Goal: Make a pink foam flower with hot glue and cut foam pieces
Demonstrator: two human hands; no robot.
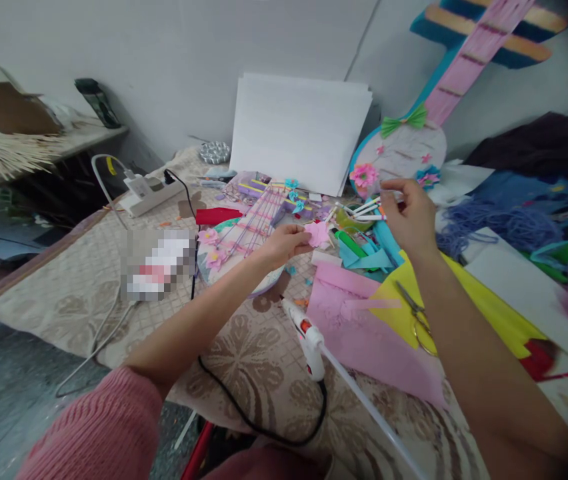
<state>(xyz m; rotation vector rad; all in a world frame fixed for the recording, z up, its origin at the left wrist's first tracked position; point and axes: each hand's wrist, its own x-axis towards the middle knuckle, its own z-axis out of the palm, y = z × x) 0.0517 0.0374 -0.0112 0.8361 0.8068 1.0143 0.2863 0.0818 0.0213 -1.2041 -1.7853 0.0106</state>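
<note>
Over the middle of the patterned cloth (244, 353), left hand (284, 243) is pinched shut on a small pink paper flower (318, 233), fingertips closed on its left edge, flower held just above the table. Right hand (409, 217) is up and to the right of it, thumb and forefinger pressed together at the far tip near a bundle of white sticks (364, 208); cannot tell if they actually grip anything. Hands are apart, flower between them, closer to the left. Just left of the left hand lies a small paper guitar model (244, 230) with pink strings and pink flowers glued on. Near side: white glue gun (309, 340) lying on the cloth, black cord looping toward the near edge. Right of it a pink paper sheet (364, 333), overlapped by a yellow sheet (489, 313) with scissors (417, 320) on top, under the right forearm. Teal paper scraps (369, 253) sit below the right hand. Far side: white sheets (299, 130) leaning on the wall, a big guitar cutout (414, 150) with pink neck to the far right. Power strip (151, 193) at far left of the cloth. Blue yarn (489, 230) far right. Pink knit sleeve (104, 433) on left arm, near left corner.
</note>
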